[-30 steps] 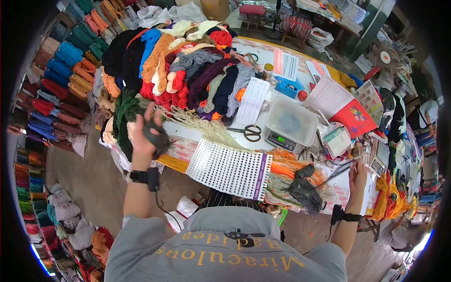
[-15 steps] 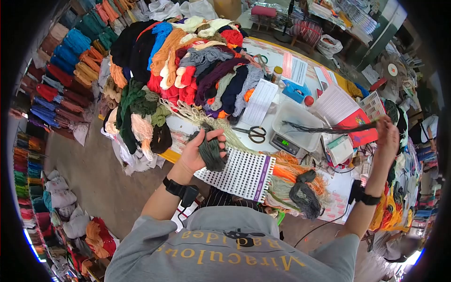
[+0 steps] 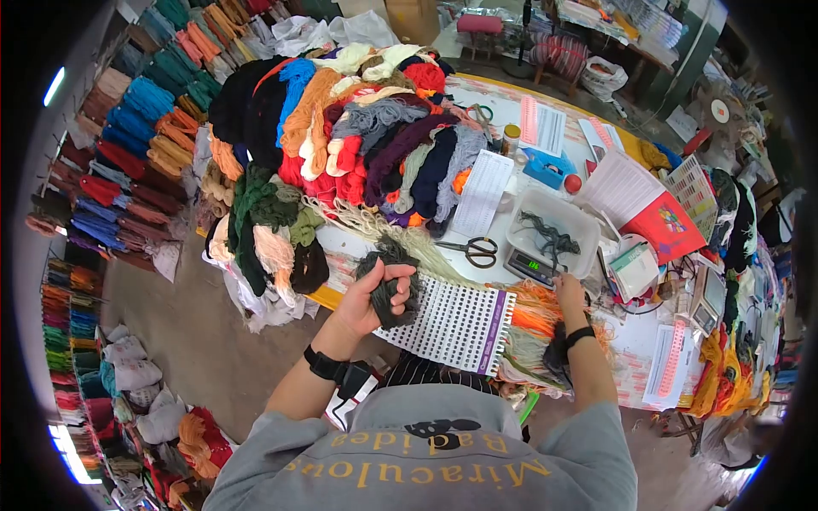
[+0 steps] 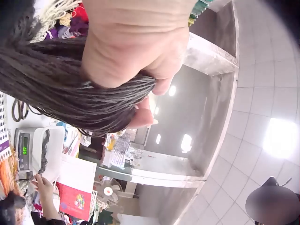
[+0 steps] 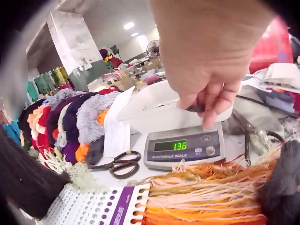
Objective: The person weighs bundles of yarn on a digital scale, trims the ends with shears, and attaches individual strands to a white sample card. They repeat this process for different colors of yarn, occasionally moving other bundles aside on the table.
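Note:
My left hand (image 3: 361, 305) grips a dark grey-green yarn skein (image 3: 397, 317) above the perforated card (image 3: 452, 317). In the left wrist view its thick strands (image 4: 51, 77) run through the curled fingers. My right hand (image 3: 573, 295) is at the near edge of a clear plastic tub (image 3: 584, 209) on an electronic scale (image 3: 525, 266). Its fingertips pinch the end of a dark yarn bundle (image 3: 558, 242) that lies in the tub. In the right wrist view only a short dark piece of yarn (image 5: 197, 108) shows between the fingers; green digits glow on the scale's display (image 5: 170, 145).
Scissors (image 3: 480, 252) lie left of the scale beside a printed sheet (image 3: 482, 194). A heap of coloured skeins (image 3: 341, 128) covers the table's left side. Orange yarn ends (image 3: 533, 312) spread from the card. Right of the tub are a red booklet (image 3: 673, 228) and a small box (image 3: 634, 267).
My right hand swung out to the right with the dark yarn bundle, then came back to the tub, where the yarn now lies. My left hand moved right over the card with the skein.

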Demonstrator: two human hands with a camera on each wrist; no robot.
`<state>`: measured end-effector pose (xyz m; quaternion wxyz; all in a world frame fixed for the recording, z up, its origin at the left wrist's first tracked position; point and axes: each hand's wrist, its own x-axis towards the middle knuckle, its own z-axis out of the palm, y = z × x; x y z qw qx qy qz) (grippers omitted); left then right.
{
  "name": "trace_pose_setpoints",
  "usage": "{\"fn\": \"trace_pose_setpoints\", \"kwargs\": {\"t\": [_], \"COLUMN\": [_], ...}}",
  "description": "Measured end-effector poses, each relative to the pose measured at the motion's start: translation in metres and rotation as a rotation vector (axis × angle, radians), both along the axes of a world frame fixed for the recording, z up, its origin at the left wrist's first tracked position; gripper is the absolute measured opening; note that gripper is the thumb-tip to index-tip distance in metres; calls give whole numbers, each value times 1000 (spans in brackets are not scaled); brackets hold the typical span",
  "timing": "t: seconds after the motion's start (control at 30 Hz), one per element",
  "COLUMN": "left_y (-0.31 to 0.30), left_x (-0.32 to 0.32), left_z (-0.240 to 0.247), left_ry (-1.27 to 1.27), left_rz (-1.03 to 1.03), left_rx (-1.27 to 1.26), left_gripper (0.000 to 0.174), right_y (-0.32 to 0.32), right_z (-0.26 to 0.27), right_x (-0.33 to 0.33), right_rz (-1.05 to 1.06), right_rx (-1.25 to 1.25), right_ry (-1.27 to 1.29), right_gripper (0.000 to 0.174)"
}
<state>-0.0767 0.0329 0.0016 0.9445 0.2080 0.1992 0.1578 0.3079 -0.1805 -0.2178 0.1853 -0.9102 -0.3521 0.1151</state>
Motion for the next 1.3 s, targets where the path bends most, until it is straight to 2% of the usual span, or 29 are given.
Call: {"fn": "trace_pose_setpoints", "kwargs": {"t": [0.07,0.13,0.2,0.27,0.33,0.4,0.63,0.7,0.9,1.17,1.3], "left_y": [-3,-13,-24,-36,-46,-54,-59,-59,-61,-62,-62], "left_x": [1,11,27,43,58,66,61,55,47,48,48], "left_z": [-7,-12,-17,-20,-17,-11,-7,-11,-13,-17,-18], "left_ry": [-17,78,112,193,122,89,137,122,108,145,156], "left_rz": [-23,-41,-79,-146,-193,-195,-174,-161,-143,-100,-5], "left_rx": [12,146,212,361,573,606,641,464,415,391,376], "left_gripper": [50,51,50,49,47,45,44,45,46,47,47], "right_y": [-4,-5,10,25,34,43,52,51,48,44,41], "right_z": [18,44,90,128,181,200,196,193,193,189,186], "right_x": [-16,-38,-74,-118,-163,-188,-205,-204,-203,-202,-201], "right_rz": [-90,-37,224,323,355,414,375,369,357,258,226], "right_rx": [16,313,599,573,577,568,558,578,615,670,690], "right_ry": [-15,-78,-54,304,866,903,951,998,1087,1362,1376], "right_gripper": [27,21,17,16,14,12,11,11,8,19,19]}}
